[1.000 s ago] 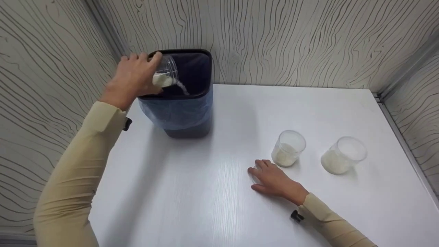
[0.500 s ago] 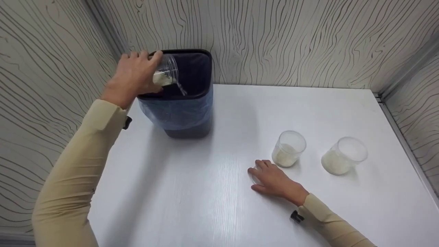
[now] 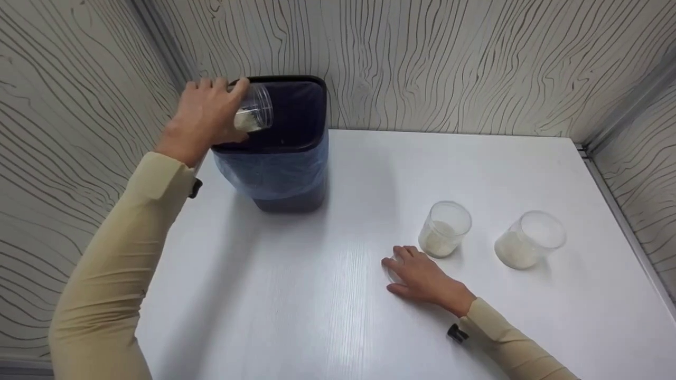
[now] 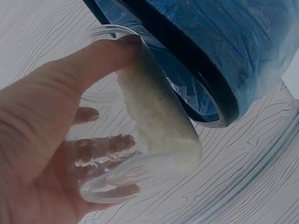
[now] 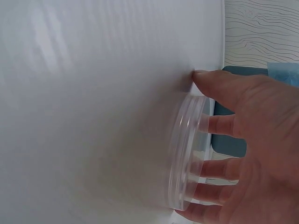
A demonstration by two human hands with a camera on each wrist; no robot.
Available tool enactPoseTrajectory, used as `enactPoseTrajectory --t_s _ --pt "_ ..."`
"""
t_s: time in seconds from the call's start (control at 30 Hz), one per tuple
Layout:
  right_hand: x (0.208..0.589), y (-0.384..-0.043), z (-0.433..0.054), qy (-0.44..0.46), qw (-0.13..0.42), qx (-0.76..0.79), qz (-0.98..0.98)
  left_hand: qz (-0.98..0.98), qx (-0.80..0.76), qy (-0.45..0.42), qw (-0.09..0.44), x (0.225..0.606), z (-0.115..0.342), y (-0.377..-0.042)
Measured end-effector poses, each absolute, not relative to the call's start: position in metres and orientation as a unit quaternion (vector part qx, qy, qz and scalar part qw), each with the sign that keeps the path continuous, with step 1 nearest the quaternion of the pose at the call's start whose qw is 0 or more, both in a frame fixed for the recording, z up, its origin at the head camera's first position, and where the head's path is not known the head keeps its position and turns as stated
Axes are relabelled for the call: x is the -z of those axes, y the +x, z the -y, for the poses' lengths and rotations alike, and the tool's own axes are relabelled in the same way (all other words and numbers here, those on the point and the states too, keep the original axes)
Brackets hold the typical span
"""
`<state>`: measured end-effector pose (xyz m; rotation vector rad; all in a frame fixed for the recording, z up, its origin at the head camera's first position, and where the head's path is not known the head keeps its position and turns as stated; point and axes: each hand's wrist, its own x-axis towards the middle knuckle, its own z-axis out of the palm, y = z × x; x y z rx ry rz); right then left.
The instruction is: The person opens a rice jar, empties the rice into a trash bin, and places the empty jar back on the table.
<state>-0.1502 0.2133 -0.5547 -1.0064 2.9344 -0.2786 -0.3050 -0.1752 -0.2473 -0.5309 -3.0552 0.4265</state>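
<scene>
My left hand (image 3: 203,117) grips a clear plastic jar (image 4: 161,112), tilted on its side with its mouth over the bin (image 3: 288,206). White grainy stuff (image 4: 149,107) lies along the jar's lower side. In the left wrist view the thumb lies across the near wall, and the other fingers show through the plastic. My right hand (image 3: 420,277) rests over a clear round lid (image 5: 184,154) that lies on the table, its relaxed fingers spread across the lid. The thumb tip touches the table beside the lid's rim.
A blue bag (image 3: 264,174) lines the dark bin and folds over its rim. Two clear jars, a nearer one (image 3: 443,232) and one farther right (image 3: 520,245), stand on the white table (image 3: 296,306) with white grains inside. Patterned panels (image 3: 401,63) enclose the table.
A thin stream of grains ran from the jar's mouth in the earlier frames; now only a speck shows below it. The left hand has shifted very slightly. My right hand has stayed put.
</scene>
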Motion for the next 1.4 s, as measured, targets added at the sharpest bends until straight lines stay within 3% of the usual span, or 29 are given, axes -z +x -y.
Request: enactPoseTrajectory --t_s 1.4 --pt "0.5565 -0.1492 -0.2142 -0.315 0.018 0.098 -0.944 0.974 -0.143 -0.177 -0.005 0.2471 0.1738 -0.305"
